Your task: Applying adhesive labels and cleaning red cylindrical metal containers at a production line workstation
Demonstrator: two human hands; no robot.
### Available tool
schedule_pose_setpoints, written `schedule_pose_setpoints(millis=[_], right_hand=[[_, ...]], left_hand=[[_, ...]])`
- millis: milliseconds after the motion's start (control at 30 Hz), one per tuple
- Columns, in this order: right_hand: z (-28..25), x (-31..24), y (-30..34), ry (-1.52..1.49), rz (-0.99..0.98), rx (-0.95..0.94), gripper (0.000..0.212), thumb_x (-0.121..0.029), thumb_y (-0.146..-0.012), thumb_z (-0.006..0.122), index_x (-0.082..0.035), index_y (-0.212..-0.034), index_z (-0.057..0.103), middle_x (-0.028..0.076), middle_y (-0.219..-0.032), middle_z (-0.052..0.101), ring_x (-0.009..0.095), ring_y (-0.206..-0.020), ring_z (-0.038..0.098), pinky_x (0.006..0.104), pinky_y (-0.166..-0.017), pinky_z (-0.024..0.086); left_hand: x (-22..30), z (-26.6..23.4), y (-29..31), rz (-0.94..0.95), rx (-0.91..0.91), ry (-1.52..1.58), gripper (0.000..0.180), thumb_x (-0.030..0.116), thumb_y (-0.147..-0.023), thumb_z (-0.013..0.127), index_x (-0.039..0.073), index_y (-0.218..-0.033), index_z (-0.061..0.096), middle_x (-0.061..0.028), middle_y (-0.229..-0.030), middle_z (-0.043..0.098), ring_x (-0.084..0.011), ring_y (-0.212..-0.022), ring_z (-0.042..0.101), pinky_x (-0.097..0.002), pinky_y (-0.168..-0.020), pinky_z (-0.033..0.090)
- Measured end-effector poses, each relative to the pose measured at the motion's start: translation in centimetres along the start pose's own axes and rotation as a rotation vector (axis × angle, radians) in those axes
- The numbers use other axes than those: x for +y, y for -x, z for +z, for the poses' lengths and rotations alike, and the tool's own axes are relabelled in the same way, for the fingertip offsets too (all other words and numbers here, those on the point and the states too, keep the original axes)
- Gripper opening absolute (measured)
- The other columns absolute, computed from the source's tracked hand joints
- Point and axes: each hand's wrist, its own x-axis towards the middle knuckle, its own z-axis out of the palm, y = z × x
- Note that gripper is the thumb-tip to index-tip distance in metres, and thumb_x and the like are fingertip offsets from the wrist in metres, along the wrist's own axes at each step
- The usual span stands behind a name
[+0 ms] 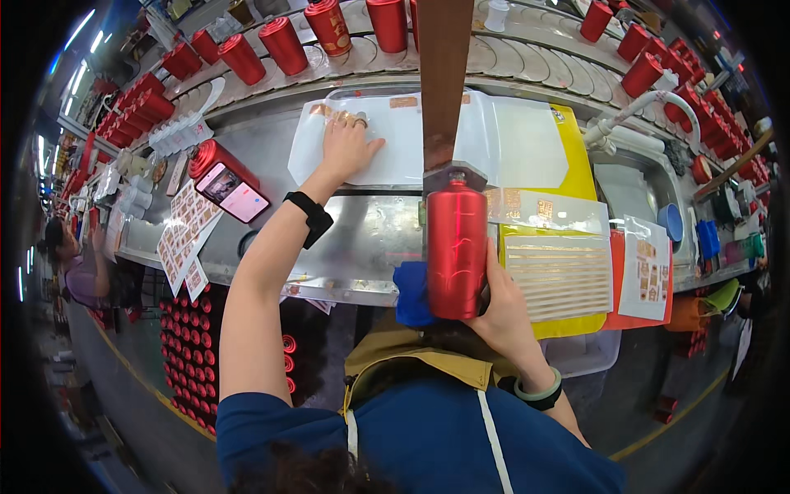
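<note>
In my right hand is a shiny red metal bottle, upright in front of my apron, my fingers wrapped round its lower right side. Its neck is close to a brown post. My left hand lies palm down on a shallow white tray, thumb apart and fingers stretched forward, with a ring on one finger. Small gold decal pieces stick near the tray's far edge. A blue cloth hangs at the bench edge beside the bottle.
Red canisters stand on a conveyor behind the bench. A phone leans on a red canister at left, beside decal sheets. Striped gold sheets lie at right, before a sink with a white tap. Another person is far left.
</note>
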Motion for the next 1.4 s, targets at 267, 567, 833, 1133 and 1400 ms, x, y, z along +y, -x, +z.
schedule_pose_setpoints(millis=[267, 567, 833, 1133, 1400], right_hand=[[0.1, 0.3, 0.0, 0.015, -0.014, 0.003, 0.109, -0.019, -0.077, 0.088, 0.008, -0.161, 0.024, 0.026, -0.112, 0.066, 0.042, -0.102, 0.067, 0.0467, -0.088, 0.055], [-0.4, -0.5, -0.2, -0.039, 0.12, -0.075, 0.108, -0.014, -0.077, 0.088, 0.009, -0.161, 0.024, 0.029, -0.128, 0.065, 0.043, -0.119, 0.064, 0.0442, -0.1, 0.052], [-0.3, -0.3, -0.2, -0.04, 0.125, -0.087, 0.109, -0.013, -0.077, 0.088, 0.009, -0.161, 0.023, 0.029, -0.129, 0.064, 0.043, -0.12, 0.064, 0.0445, -0.101, 0.052], [-1.7, -0.2, -0.7, -0.118, 0.006, -0.115, 0.117, -0.024, -0.071, 0.095, 0.006, -0.161, 0.027, 0.024, -0.109, 0.066, 0.037, -0.094, 0.066, 0.0444, -0.084, 0.055], [-8.0, -4.2, -5.5, -0.281, -0.036, 0.095, 0.051, -0.017, -0.079, 0.091, -0.002, -0.123, 0.07, 0.003, -0.093, 0.07, 0.009, -0.071, 0.051, 0.0243, -0.063, 0.042]], left_hand=[[-1.4, -0.7, -2.5, -0.204, 0.132, 0.309, 0.044, 0.023, -0.082, 0.081, 0.004, -0.121, 0.068, -0.0174, -0.101, 0.077, -0.037, -0.094, 0.074, -0.0487, -0.083, 0.058], [-1.7, 1.1, -3.5, -0.116, 0.187, 0.081, 0.027, 0.026, -0.088, 0.076, 0.013, -0.112, 0.077, -0.0105, -0.09, 0.079, -0.031, -0.086, 0.076, -0.0448, -0.076, 0.058], [-7.4, 1.9, -4.6, -0.628, 0.219, 1.491, 0.03, 0.007, -0.091, 0.082, -0.002, -0.119, 0.073, -0.0083, -0.104, 0.077, -0.0159, -0.09, 0.073, -0.0224, -0.07, 0.057], [-11.4, -4.7, -0.5, -0.609, 0.391, 2.246, 0.015, 0.011, -0.096, 0.077, 0.011, -0.11, 0.072, -0.0016, -0.109, 0.076, -0.0138, -0.104, 0.072, -0.0262, -0.084, 0.055], [1.6, -14.8, 9.6, -0.298, 0.219, 2.502, 0.015, 0.016, -0.103, 0.068, 0.009, -0.116, 0.071, -0.0033, -0.117, 0.076, -0.0145, -0.111, 0.072, -0.027, -0.087, 0.061]])
